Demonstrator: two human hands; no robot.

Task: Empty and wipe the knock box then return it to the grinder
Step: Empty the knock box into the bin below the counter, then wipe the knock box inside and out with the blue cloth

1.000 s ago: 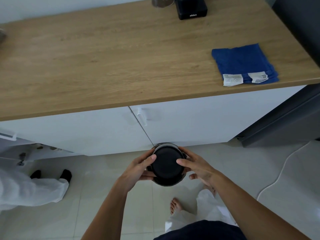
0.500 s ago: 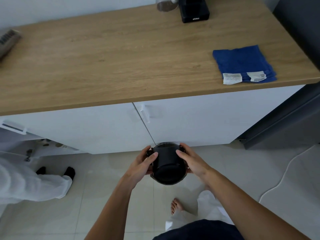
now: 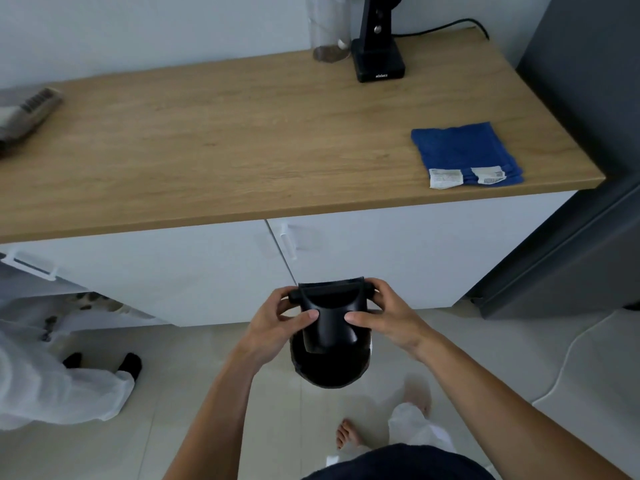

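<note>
The left hand [image 3: 273, 318] and right hand [image 3: 388, 315] are both gripping the black knock box [image 3: 329, 323], probably tipping it over the floor to empty it; the blue cloth [image 3: 464, 150] is waiting on the counter [image 3: 242, 133].

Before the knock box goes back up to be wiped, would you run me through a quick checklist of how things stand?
1. Both hands on the knock box: ok; left hand and right hand hold opposite sides.
2. Box held level: not ok; it is tipped, its base facing the camera.
3. Box emptied: cannot tell; the inside is hidden.
4. Blue cloth ready: ok; folded near the right end of the counter.
5. Landing space on the counter: ok; the middle is bare.
6. Grinder in place: ok; at the back edge.
</note>
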